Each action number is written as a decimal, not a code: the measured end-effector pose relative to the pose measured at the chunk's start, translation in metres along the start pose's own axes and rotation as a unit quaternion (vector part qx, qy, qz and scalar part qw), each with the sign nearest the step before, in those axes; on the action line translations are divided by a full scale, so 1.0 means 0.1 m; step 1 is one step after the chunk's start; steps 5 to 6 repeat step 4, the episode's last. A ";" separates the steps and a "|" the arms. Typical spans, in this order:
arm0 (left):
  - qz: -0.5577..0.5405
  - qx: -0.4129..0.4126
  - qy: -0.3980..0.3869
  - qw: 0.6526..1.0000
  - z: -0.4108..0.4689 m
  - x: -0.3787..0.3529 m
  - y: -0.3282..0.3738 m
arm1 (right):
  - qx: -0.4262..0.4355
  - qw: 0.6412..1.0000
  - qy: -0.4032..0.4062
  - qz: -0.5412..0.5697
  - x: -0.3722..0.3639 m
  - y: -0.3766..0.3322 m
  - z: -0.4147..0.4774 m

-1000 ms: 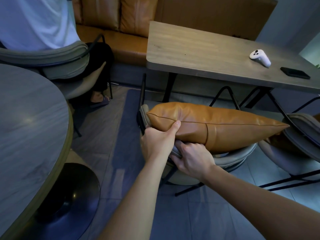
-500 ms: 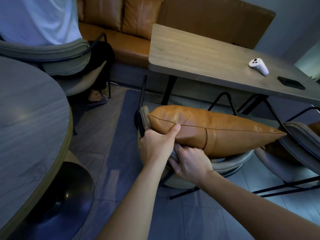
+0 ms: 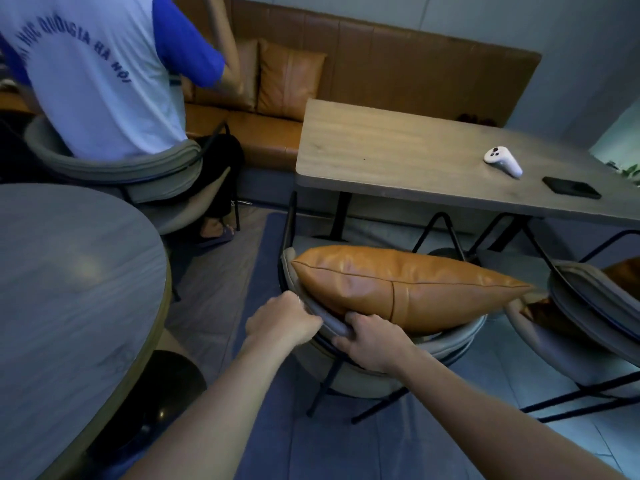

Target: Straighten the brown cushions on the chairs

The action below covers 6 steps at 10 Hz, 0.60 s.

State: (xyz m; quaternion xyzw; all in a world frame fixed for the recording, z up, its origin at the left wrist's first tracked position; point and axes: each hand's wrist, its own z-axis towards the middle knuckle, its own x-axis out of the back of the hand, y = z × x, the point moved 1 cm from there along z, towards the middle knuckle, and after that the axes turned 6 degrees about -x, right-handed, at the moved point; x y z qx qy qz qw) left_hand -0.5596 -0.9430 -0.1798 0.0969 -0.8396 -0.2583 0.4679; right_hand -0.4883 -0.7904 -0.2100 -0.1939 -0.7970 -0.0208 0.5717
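Observation:
A brown leather cushion [image 3: 408, 289] stands on edge against the curved grey backrest of the chair [image 3: 446, 344] in front of me. My left hand [image 3: 282, 322] is closed over the backrest's top rim, left of the cushion and off it. My right hand [image 3: 372, 339] grips the same rim just below the cushion's lower edge, fingertips touching the leather. A second brown cushion [image 3: 620, 275] shows partly on the chair [image 3: 588, 306] at the right edge.
A rectangular wooden table [image 3: 398, 157] behind the chair carries a white controller [image 3: 502, 161] and a black phone [image 3: 571, 187]. A round table [image 3: 69, 289] fills the left. A person in a white shirt [image 3: 93, 74] sits at the left rear. A brown sofa [image 3: 381, 64] lines the wall.
My left hand has let go of the cushion's left corner and now holds the chair's backrest rim. The view has lifted, so the seated person and the sofa show more.

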 end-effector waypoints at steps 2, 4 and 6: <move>0.160 -0.030 0.060 0.985 -0.37 0.78 0.60 | -0.004 0.996 -0.014 0.083 0.90 -0.08 -0.24; 0.181 -0.062 0.105 0.976 -0.97 1.52 1.53 | 0.020 0.987 0.019 0.159 2.27 -0.03 -0.58; 0.181 -0.062 0.105 0.976 -0.97 1.52 1.53 | 0.020 0.987 0.019 0.159 2.27 -0.03 -0.58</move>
